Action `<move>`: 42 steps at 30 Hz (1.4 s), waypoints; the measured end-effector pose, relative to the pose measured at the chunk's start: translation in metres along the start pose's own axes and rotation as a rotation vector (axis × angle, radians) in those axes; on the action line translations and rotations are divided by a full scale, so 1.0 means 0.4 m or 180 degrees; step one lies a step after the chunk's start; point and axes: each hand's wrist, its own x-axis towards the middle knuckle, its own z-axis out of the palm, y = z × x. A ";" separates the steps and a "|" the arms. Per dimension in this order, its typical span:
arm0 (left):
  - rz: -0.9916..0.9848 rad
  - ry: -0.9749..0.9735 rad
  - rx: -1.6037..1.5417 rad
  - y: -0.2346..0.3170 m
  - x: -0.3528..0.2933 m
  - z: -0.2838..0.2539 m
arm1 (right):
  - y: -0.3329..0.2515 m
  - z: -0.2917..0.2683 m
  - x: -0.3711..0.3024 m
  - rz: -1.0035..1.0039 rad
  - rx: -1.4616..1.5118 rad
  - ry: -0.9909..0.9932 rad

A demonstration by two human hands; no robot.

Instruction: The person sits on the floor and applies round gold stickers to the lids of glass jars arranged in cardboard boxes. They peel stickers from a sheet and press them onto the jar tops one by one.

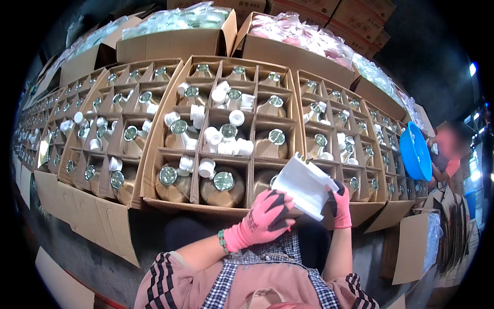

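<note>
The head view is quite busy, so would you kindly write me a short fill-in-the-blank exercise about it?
1. The right hand, which holds the white tray-like piece, wears a glove coloured black and ____.
2. The beaded bracelet is on the person's ____ wrist.
3. The loose caps among the bottles are coloured ____.
4. The basin at the right side is coloured ____.

Missing words: pink; left; white; blue.

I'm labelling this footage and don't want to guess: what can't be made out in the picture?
All in the head view:
Right hand: some fingers are hidden behind the white tray.
Bottle beside the left hand: mostly covered by the tray and that hand.
Far-left bottles: too small to count surely.
Pinkish bags: crumpled, shiny plastic obscures their contents.
Stacked cartons: cut off by the upper edge.
</note>
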 end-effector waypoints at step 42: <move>-0.1245 0.0057 -0.1146 -0.046 0.028 -0.084 | -0.452 0.346 -0.191 -0.2173 -0.2909 -0.0872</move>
